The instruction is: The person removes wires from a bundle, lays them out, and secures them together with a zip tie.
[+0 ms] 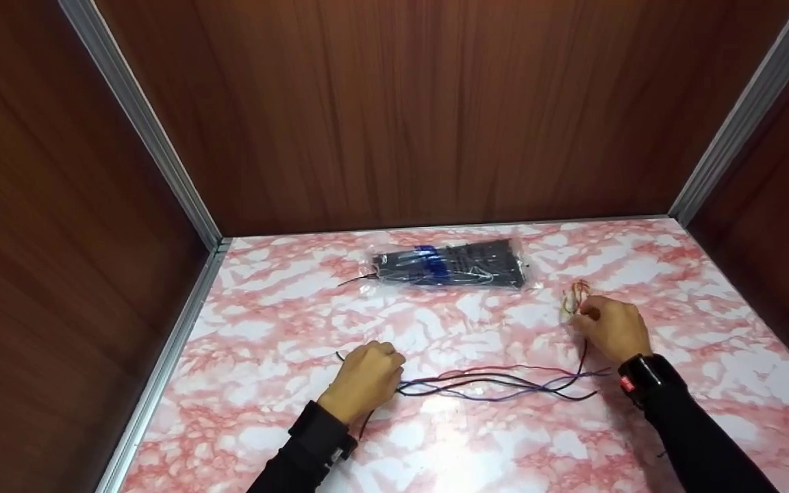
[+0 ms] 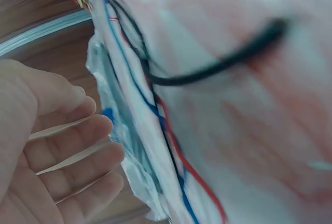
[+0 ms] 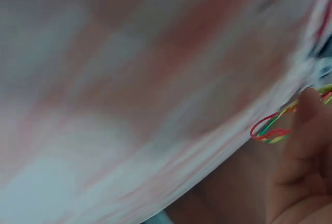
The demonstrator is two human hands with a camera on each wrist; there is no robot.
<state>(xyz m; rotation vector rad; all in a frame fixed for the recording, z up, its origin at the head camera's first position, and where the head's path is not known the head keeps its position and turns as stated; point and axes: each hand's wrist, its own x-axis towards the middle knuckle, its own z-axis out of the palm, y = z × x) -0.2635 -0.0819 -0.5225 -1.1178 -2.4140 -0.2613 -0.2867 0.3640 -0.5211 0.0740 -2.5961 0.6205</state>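
Note:
Between finger and thumb, my right hand (image 1: 615, 331) pinches a small looped bundle of thin red, yellow and green wires (image 1: 578, 287). The right wrist view shows the coloured loops (image 3: 276, 131) sticking out beside the fingertips. My left hand (image 1: 366, 380) is over the left part of several longer wires (image 1: 490, 376), black, red and blue, laid roughly side by side across the table. Seen from the left wrist, its fingers (image 2: 83, 169) are loosely bent with nothing between them. A black wire end (image 2: 238, 58) curves up close to that camera.
Farther back lies a clear plastic bag (image 1: 449, 266) of black cable ties, with one thin black tip poking out on the left. The table (image 1: 285, 424) has a red-and-white marbled top. Brown wood-look panels (image 1: 401, 116) with metal edging enclose the back and sides.

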